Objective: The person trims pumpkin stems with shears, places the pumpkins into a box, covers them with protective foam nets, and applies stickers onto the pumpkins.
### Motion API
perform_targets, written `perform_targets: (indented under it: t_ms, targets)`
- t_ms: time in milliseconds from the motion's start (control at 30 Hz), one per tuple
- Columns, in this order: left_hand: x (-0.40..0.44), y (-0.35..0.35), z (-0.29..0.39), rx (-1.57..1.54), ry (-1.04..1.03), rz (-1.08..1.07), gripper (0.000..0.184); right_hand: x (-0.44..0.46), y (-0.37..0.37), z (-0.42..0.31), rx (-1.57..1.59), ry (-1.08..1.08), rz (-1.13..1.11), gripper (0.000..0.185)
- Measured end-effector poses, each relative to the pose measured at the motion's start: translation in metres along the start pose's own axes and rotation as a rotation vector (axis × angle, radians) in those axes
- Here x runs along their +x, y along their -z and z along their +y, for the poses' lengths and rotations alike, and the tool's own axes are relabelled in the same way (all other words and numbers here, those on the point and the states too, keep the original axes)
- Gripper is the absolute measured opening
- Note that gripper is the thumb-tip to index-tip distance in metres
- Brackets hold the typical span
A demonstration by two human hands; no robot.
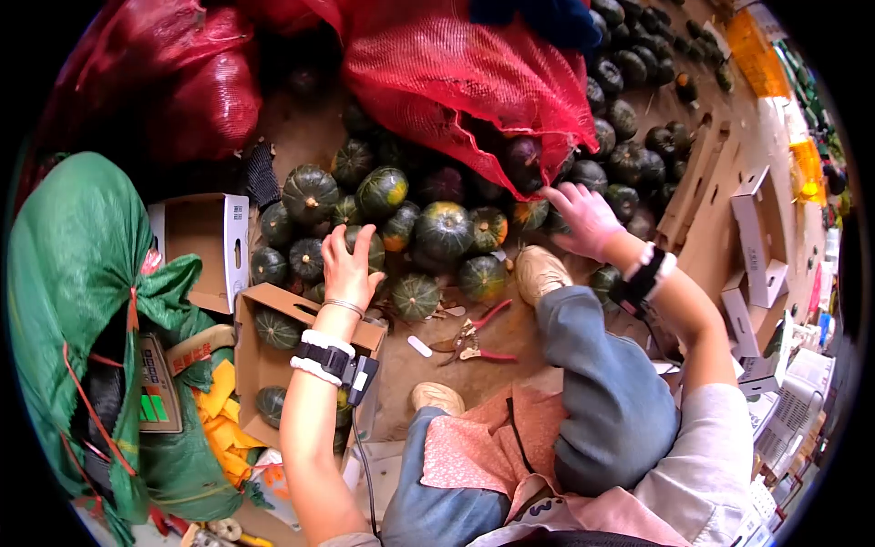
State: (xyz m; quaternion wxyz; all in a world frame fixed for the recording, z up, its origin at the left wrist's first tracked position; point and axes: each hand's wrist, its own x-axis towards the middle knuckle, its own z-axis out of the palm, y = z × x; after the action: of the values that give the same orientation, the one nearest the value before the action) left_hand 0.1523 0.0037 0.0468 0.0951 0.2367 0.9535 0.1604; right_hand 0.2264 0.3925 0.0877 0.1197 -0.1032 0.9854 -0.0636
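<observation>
Fingers spread, my left hand is over a small green pumpkin at the near side of the pile; whether it bears any of the weight is hidden. My right hand has its fingertips at the mouth of a red mesh bag, seemingly pinching the lowered edge. Dark pumpkins show inside that opening. Below the bag lie several green pumpkins, among them a large striped one and one with orange patches. A cardboard box beside my left forearm holds several pumpkins.
Red-handled pruning shears lie on the floor between my feet. Another open box and a tied green sack stand at left. Many more pumpkins cover the floor at upper right, near cardboard pieces.
</observation>
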Motion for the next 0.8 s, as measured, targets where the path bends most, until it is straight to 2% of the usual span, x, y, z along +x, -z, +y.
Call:
perform_targets:
  t_ms: [67,133,200,233,267,333,400,467,533,567,600,667,700,733,800]
  targets:
    - [0.008,0.005,-0.004,0.007,0.094,-0.060,0.091,0.030,-0.032,-0.007,-0.002,-0.007,0.186,0.058]
    - [0.022,0.020,0.009,0.033,0.212,-0.168,0.089,0.045,-0.043,-0.015,0.065,-0.062,0.279,0.045]
    - [0.041,0.024,0.014,0.075,0.155,-0.190,0.083,0.053,-0.042,-0.020,0.057,-0.108,0.320,0.046]
    - [0.051,0.024,0.021,0.150,0.074,-0.118,0.078,0.055,-0.044,-0.019,0.047,-0.113,0.356,0.048]
    - [0.064,0.030,0.036,0.177,-0.026,-0.032,0.070,0.058,-0.046,-0.018,0.038,-0.101,0.378,0.041]
    - [0.091,0.033,0.062,0.083,-0.172,0.007,0.062,0.061,-0.051,-0.016,0.028,-0.111,0.421,0.034]
    - [0.110,0.023,0.078,0.115,-0.206,-0.087,0.058,0.059,-0.045,-0.012,0.214,-0.073,0.447,0.029]
    - [0.131,0.021,0.092,0.125,-0.276,-0.020,0.057,0.057,-0.032,-0.005,0.366,-0.145,0.596,0.040]
    - [0.155,0.026,0.109,0.079,-0.344,0.169,0.061,0.060,-0.012,0.015,0.277,-0.142,0.861,0.056]
    - [0.166,0.030,0.118,0.061,-0.366,0.230,0.065,0.063,-0.004,0.023,0.214,-0.215,0.850,0.069]
    - [0.176,0.034,0.128,0.042,-0.388,0.290,0.069,0.070,0.003,0.029,0.175,-0.290,0.854,0.075]
    - [0.194,0.035,0.141,0.067,-0.423,0.281,0.082,0.086,0.010,0.042,0.062,-0.361,0.802,0.073]
    - [0.202,0.034,0.146,0.118,-0.420,0.246,0.089,0.096,0.007,0.049,-0.037,-0.432,0.707,0.060]
    - [0.208,0.031,0.152,0.162,-0.421,0.211,0.095,0.103,0.004,0.055,-0.052,-0.445,0.676,0.039]
    - [0.218,0.026,0.164,0.272,-0.386,0.173,0.107,0.102,0.012,0.058,0.174,-0.344,0.642,0.021]
